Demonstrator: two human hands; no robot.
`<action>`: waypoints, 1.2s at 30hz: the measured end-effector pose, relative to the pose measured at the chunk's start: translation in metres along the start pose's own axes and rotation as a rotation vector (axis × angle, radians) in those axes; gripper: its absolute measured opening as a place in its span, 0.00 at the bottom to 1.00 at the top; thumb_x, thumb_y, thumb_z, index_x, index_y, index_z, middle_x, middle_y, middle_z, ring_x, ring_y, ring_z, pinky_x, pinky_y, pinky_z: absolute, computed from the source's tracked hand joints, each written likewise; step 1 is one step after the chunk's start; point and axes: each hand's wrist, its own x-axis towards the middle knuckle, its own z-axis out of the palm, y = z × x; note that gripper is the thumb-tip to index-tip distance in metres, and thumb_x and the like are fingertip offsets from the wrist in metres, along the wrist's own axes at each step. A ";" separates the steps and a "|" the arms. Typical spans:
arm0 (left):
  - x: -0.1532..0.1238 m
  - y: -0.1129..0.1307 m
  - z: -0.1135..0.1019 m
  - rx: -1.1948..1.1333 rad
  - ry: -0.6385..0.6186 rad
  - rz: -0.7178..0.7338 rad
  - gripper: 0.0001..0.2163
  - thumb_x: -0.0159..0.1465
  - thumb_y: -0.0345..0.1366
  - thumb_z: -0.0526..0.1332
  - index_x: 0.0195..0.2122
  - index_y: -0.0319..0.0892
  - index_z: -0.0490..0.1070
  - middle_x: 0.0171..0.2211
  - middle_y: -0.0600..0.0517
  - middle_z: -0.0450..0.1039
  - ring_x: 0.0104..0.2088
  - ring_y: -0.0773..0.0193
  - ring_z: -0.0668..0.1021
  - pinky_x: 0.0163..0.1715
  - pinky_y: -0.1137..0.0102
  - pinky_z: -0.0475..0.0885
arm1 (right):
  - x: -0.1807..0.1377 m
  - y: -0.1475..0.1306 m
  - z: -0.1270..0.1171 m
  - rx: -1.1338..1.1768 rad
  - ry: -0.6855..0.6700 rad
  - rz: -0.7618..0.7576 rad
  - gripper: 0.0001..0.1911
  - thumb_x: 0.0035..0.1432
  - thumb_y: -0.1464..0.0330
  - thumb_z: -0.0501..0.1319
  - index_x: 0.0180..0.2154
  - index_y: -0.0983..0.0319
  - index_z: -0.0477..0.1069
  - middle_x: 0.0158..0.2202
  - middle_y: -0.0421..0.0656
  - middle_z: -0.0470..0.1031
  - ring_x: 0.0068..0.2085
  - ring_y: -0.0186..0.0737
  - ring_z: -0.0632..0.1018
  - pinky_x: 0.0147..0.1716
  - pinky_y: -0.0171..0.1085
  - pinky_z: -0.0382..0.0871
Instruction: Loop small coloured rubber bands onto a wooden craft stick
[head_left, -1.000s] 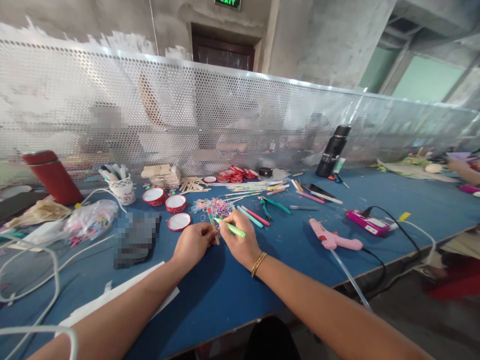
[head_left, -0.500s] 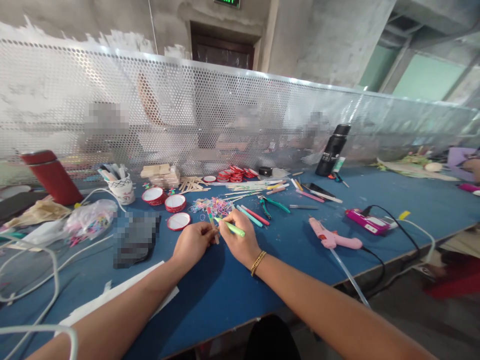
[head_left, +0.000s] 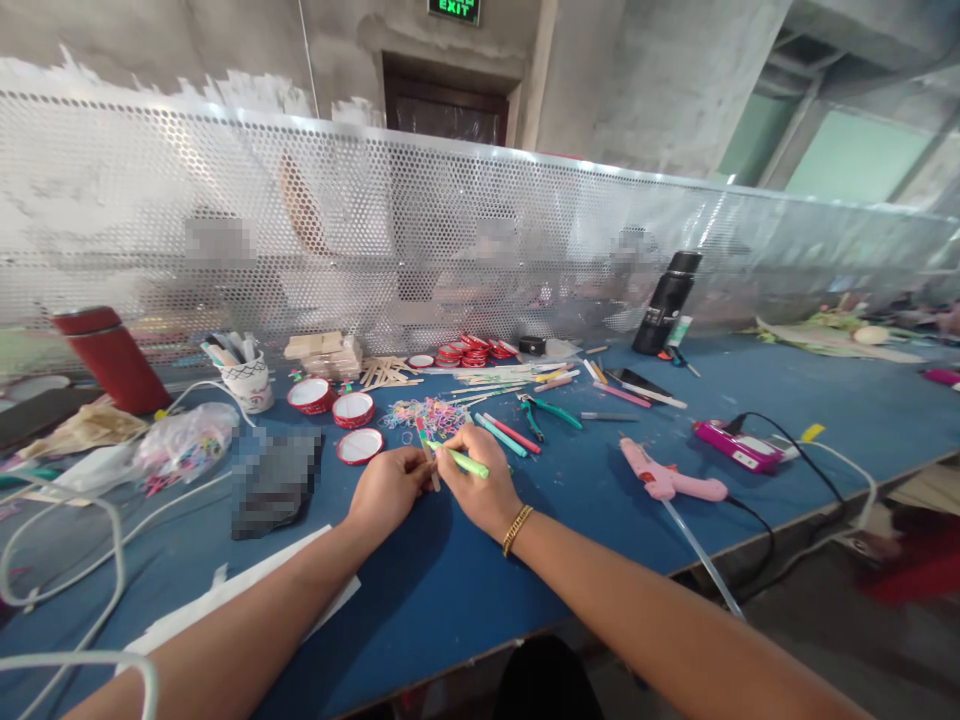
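My left hand (head_left: pixel 386 487) pinches a wooden craft stick (head_left: pixel 427 455) against the blue table (head_left: pixel 480 590); the stick carries coloured marks. My right hand (head_left: pixel 474 478), with a gold bracelet at the wrist, grips a light green marker (head_left: pixel 463 461) whose tip touches the stick. Both hands are closed. Just beyond them lies a heap of small coloured rubber bands (head_left: pixel 426 413).
Round red-rimmed lids (head_left: pixel 352 408), a cup of pens (head_left: pixel 244 378), a red flask (head_left: pixel 111 358), pliers (head_left: pixel 546 411), loose markers (head_left: pixel 510 433), a pink glue gun (head_left: pixel 664 478), a pink device with cable (head_left: pixel 738 445) and a black bottle (head_left: pixel 667 301) crowd the table. A perforated metal screen (head_left: pixel 420 230) runs behind.
The hands stay on the stick and marker almost unmoved; the camera has tilted slightly. A person's hand at the far right edge has left the view.
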 end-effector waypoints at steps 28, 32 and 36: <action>-0.005 0.008 -0.006 0.119 -0.062 0.063 0.10 0.59 0.41 0.56 0.25 0.42 0.71 0.23 0.54 0.73 0.24 0.67 0.70 0.25 0.73 0.59 | 0.004 -0.004 -0.008 0.085 0.005 0.053 0.05 0.59 0.71 0.58 0.30 0.58 0.68 0.29 0.40 0.75 0.33 0.39 0.74 0.38 0.38 0.66; -0.005 0.010 -0.008 0.157 -0.059 0.048 0.13 0.60 0.43 0.56 0.24 0.42 0.71 0.22 0.55 0.72 0.23 0.66 0.71 0.24 0.72 0.59 | 0.004 -0.001 -0.008 0.117 0.032 0.090 0.01 0.58 0.70 0.58 0.32 0.58 0.67 0.28 0.40 0.74 0.32 0.39 0.74 0.36 0.38 0.66; -0.004 0.011 -0.009 0.193 -0.059 0.049 0.14 0.61 0.44 0.56 0.24 0.42 0.70 0.21 0.55 0.72 0.22 0.67 0.70 0.23 0.72 0.58 | 0.005 -0.003 -0.010 0.082 0.043 0.075 0.03 0.57 0.70 0.59 0.30 0.58 0.67 0.26 0.39 0.72 0.31 0.39 0.72 0.34 0.37 0.65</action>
